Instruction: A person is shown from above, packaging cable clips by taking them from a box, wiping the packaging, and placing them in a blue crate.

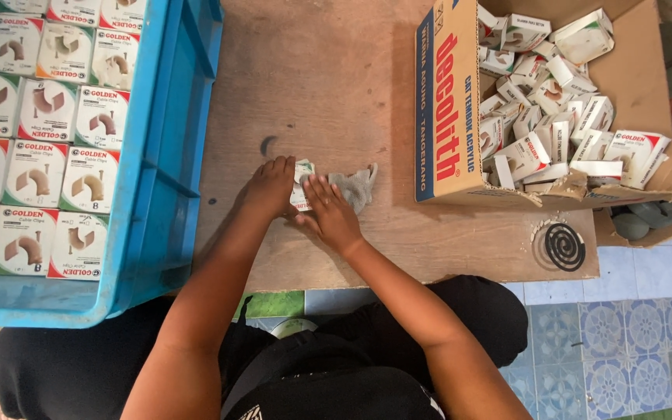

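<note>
At the middle of the wooden desk (328, 93), a small white carton (302, 183) is pressed flat between both hands. The left hand (271, 187) is laid on the carton's left side with fingers curled down onto it, and the right hand (331, 211) is spread over its right side, palm down, fingers extended; the carton is held against the desk rather than lifted. Just to the right of the fingertips, touching the right hand, a small heap of grey clips (354, 185) is seen on the wood.

Along the left edge, a blue plastic crate (166, 155) is filled with neat rows of closed white boxes (40, 109) with red and green printing. At the upper right, a brown cardboard box (445, 109) is set on the desk, loosely filled with folded, unassembled white cartons (554, 101). Near the desk's right front corner, a dark spiral coil (565, 246) is placed beside a patch of pale ash. Below the desk, patterned floor tiles (624, 342) are visible.
</note>
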